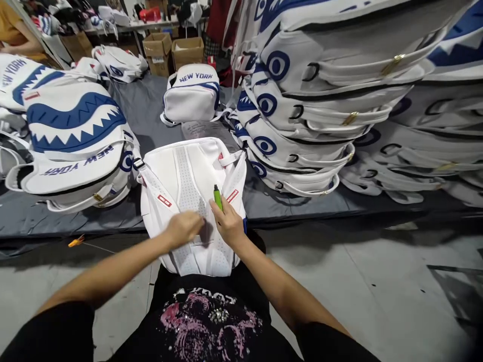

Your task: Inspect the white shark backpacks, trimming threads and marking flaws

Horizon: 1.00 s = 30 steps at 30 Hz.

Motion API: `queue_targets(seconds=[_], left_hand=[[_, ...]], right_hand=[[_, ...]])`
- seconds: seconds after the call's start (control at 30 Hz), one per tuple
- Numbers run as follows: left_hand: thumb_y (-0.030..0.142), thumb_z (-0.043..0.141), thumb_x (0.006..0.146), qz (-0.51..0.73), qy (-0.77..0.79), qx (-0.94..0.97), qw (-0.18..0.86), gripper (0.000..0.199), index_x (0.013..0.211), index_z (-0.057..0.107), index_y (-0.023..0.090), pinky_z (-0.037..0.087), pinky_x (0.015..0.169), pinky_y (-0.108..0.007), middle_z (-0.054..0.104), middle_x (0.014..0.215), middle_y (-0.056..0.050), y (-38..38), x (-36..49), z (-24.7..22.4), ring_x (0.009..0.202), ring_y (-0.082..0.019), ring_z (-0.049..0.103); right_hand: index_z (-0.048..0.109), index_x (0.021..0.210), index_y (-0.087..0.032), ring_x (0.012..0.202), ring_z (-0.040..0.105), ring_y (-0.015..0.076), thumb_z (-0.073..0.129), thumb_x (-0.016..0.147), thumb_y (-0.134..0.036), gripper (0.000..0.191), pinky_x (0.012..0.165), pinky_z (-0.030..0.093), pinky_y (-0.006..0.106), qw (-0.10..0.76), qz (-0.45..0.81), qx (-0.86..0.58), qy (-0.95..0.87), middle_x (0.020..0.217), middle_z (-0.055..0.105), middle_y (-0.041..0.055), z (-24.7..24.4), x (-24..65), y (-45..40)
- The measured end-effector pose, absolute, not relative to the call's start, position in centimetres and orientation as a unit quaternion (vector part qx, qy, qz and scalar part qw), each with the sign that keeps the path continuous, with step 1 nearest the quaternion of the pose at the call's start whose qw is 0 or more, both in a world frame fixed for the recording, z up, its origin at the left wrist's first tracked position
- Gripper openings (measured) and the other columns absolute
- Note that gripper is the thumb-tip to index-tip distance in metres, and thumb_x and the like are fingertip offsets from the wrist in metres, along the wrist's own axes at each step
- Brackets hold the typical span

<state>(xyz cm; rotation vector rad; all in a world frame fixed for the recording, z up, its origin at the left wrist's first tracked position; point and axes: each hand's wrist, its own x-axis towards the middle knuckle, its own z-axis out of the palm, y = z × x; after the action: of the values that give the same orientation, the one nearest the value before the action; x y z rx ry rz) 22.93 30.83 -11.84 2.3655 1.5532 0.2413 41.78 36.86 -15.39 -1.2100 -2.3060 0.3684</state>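
Observation:
A white backpack (168,168) lies back side up against my body at the table edge, its two padded straps with red labels facing me. My right hand (229,223) is closed around a small green stick (218,199) with a black tip, held upright over the right side of the back panel. Beside it my left hand (185,229) is curled into a fist over the middle of the panel, slightly blurred. Whatever the left fingers may hold is hidden.
Tall stacks of white backpacks (298,108) with blue eyes rise at the right. More backpacks (75,125) with blue teeth lie at the left. A small white bag (191,95) stands ahead on the dark-covered table (151,118). Cardboard boxes (188,50) and a person's arm (22,37) show behind.

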Motion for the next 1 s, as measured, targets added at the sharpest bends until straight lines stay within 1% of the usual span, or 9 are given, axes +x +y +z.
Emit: queue_targets(seconds=[0.13,0.23,0.3,0.4,0.5,0.6,0.7,0.87,1.0], left_hand=[[0.026,0.030,0.103,0.137,0.527,0.837,0.057,0.044,0.134,0.059,0.016,0.033,0.116,-0.050,0.058,0.144,-0.015,41.9,21.7,-8.4,0.142,-0.027,0.042],[0.031,0.034,0.104,0.076,0.475,0.877,-0.012,0.041,0.117,0.068,0.014,0.031,0.112,-0.046,0.070,0.122,-0.015,48.5,22.8,-6.1,0.121,-0.027,0.056],[0.038,0.040,0.103,0.021,0.449,0.893,-0.023,0.040,0.104,0.072,0.014,0.034,0.101,-0.045,0.074,0.102,-0.013,50.5,23.8,-5.3,0.102,-0.026,0.062],[0.041,0.049,0.100,-0.002,0.352,0.936,-0.006,0.034,0.089,0.070,0.017,0.034,0.086,-0.040,0.074,0.091,-0.009,50.1,24.8,-5.6,0.088,-0.023,0.063],[0.047,0.048,0.101,0.013,0.264,0.964,-0.007,0.042,0.077,0.066,0.017,0.035,0.082,-0.040,0.073,0.084,-0.008,49.0,24.4,-6.5,0.083,-0.022,0.062],[0.056,0.033,0.103,0.040,0.261,0.964,-0.042,0.056,0.076,0.066,0.020,0.037,0.093,-0.044,0.070,0.077,-0.005,50.3,22.2,-6.3,0.083,-0.022,0.059],[0.061,0.027,0.103,0.048,0.288,0.954,-0.068,0.061,0.076,0.066,0.022,0.031,0.110,-0.050,0.066,0.076,-0.004,52.7,19.4,-5.2,0.098,-0.024,0.058],[0.065,0.043,0.096,0.049,0.332,0.938,-0.086,0.051,0.079,0.064,0.022,0.036,0.112,-0.054,0.064,0.081,-0.002,50.9,19.1,-5.0,0.102,-0.026,0.058],[0.047,0.055,0.097,0.054,0.326,0.938,-0.102,0.030,0.082,0.064,0.022,0.040,0.114,-0.053,0.065,0.084,-0.002,45.6,21.1,-6.5,0.096,-0.024,0.059]], right_hand=[[0.061,0.140,-0.025,0.134,0.057,0.0273,0.034,0.104,-0.019,0.045,0.101,0.049,0.043,0.207,0.104,-0.446,-0.864,0.152,0.054,0.0153,-15.2,42.0,36.3],[0.063,0.135,-0.027,0.131,0.058,0.0274,0.037,0.105,-0.021,0.040,0.100,0.039,0.043,0.189,0.069,-0.361,-0.911,0.143,0.062,0.0130,-14.9,43.4,36.9],[0.064,0.131,-0.027,0.119,0.062,0.0249,0.043,0.103,-0.019,0.036,0.099,0.033,0.041,0.195,0.005,-0.322,-0.926,0.126,0.071,0.0107,-14.9,45.4,37.3],[0.062,0.126,-0.024,0.093,0.064,0.0210,0.054,0.096,-0.017,0.031,0.091,0.032,0.039,0.271,-0.097,-0.331,-0.898,0.097,0.072,0.0069,-15.4,48.3,37.4],[0.057,0.123,-0.021,0.089,0.063,0.0204,0.061,0.090,-0.013,0.034,0.089,0.034,0.038,0.374,-0.120,-0.338,-0.855,0.092,0.068,0.0062,-16.6,48.9,37.3],[0.055,0.123,-0.021,0.091,0.064,0.0206,0.061,0.089,-0.010,0.037,0.088,0.036,0.038,0.404,-0.112,-0.342,-0.841,0.094,0.068,0.0069,-17.8,47.9,37.3],[0.055,0.124,-0.023,0.092,0.065,0.0205,0.061,0.088,-0.011,0.038,0.088,0.037,0.038,0.412,-0.107,-0.348,-0.835,0.094,0.069,0.0058,-18.3,47.5,37.4],[0.054,0.122,-0.020,0.085,0.065,0.0194,0.060,0.090,-0.010,0.035,0.085,0.038,0.037,0.402,-0.083,-0.356,-0.839,0.086,0.068,0.0042,-17.5,47.9,37.6],[0.052,0.123,-0.019,0.075,0.066,0.0173,0.059,0.093,-0.009,0.032,0.078,0.042,0.035,0.433,-0.022,-0.351,-0.830,0.083,0.070,0.0019,-15.5,47.4,37.6]])
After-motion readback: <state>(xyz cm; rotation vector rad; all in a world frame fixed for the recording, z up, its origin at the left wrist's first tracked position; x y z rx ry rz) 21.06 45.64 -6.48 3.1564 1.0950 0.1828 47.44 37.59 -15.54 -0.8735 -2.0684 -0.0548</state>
